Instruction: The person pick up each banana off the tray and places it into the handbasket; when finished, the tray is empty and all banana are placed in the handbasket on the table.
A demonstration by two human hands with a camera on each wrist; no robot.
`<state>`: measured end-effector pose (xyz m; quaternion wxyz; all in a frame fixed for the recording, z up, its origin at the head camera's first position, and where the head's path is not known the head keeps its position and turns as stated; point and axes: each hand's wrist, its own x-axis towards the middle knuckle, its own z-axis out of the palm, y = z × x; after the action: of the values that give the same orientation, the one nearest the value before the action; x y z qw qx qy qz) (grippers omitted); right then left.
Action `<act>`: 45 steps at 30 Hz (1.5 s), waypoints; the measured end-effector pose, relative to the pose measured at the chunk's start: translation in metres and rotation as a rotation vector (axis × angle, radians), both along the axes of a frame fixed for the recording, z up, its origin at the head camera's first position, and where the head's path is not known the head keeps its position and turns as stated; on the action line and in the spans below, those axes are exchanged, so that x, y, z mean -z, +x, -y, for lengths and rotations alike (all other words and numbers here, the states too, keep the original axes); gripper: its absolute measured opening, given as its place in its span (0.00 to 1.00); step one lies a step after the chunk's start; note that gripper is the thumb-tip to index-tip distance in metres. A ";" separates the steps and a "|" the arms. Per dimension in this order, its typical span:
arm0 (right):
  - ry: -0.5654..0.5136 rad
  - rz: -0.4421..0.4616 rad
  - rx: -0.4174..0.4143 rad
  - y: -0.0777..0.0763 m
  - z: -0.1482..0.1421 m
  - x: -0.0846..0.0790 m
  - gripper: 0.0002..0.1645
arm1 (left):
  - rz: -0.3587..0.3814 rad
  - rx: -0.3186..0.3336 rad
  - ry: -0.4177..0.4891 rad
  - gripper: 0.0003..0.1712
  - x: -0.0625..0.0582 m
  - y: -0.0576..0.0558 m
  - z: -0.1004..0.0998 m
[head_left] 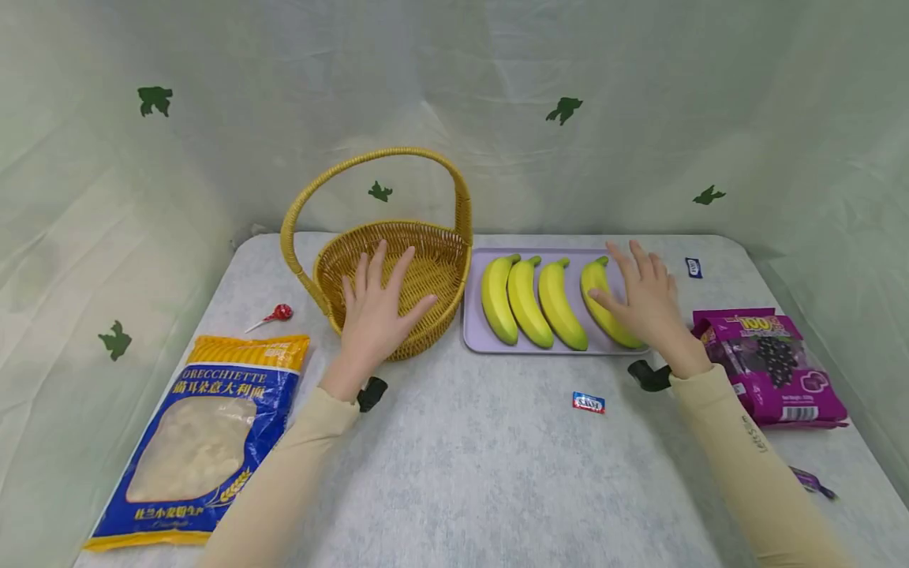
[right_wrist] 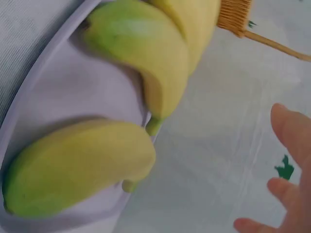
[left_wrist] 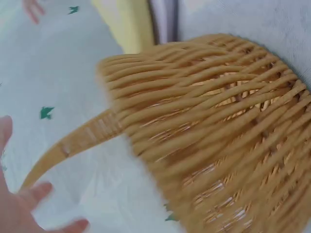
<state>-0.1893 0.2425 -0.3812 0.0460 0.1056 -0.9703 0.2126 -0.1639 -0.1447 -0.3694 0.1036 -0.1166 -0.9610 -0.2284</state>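
My left hand [head_left: 376,315] spreads its fingers over the near left side of a wicker basket [head_left: 334,272] with a tall arched handle. In the left wrist view, the basket's woven side [left_wrist: 209,111] fills the middle, with the fingers [left_wrist: 36,194] apart from it at lower left. On the right, my right hand [head_left: 649,304], fingers spread, hovers by the rightmost banana [head_left: 600,296] and overlaps it in the head view. Several yellow bananas with green tips, among them one at far left [head_left: 499,300], lie side by side on a lilac tray [head_left: 472,335]. Neither hand holds anything.
A blue and yellow pasta bag [head_left: 206,442] lies at left, below a red lollipop [head_left: 282,312]. Purple candy bag [head_left: 774,367] stands at right, with a purple wrapped sweet [head_left: 809,480] nearer. Small wrapped candies lie before the tray [head_left: 589,403] and at back right [head_left: 693,268].
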 end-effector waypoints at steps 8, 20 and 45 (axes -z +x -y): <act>-0.442 0.099 -0.076 -0.010 -0.009 -0.003 0.45 | -0.198 0.249 0.393 0.34 -0.022 0.022 0.031; -0.685 0.374 0.043 -0.018 -0.019 0.002 0.45 | -0.442 0.081 0.728 0.27 -0.053 0.050 0.071; -0.693 0.627 -0.005 -0.033 -0.029 0.026 0.44 | -0.209 0.097 0.662 0.43 0.020 0.005 0.112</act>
<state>-0.2219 0.2717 -0.4069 -0.2176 0.0171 -0.8088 0.5461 -0.1586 -0.2563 -0.3899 0.2228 -0.1449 -0.8124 -0.5190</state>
